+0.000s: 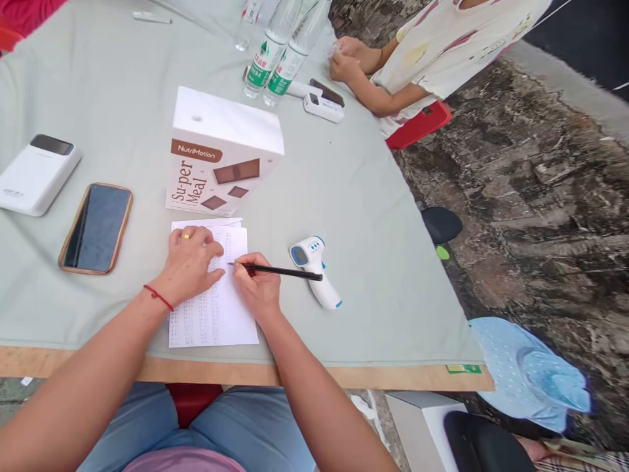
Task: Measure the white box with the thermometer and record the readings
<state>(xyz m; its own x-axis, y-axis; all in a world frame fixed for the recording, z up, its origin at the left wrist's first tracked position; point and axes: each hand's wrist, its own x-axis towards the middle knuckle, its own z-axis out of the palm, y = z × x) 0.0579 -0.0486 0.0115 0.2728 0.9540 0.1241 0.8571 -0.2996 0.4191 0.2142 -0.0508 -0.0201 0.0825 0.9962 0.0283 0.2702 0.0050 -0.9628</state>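
Note:
Under my left hand (194, 262) lies a sheet of white paper (240, 314) covered in columns of small handwriting. The fingers of that hand rest bent and apart on its upper left part, and a ring and a red cord bracelet show on it. My right hand (260, 288) is closed round a black pen (285, 269), whose tip is at the paper, close to the left thumb. A second sheet edge peeks out at the top. Just beyond the paper stands a white NutriMotion box (221, 144). To the right of my right hand lies a white and blue infrared thermometer (314, 269).
On the left are a phone (95, 226) and a white power bank (39, 174). Water bottles (285, 59) and a small white device (323, 107) stand or lie farther back. Across the table (383, 262), a person (442, 59) sits with hands together. A wooden edge (403, 375) runs along the front.

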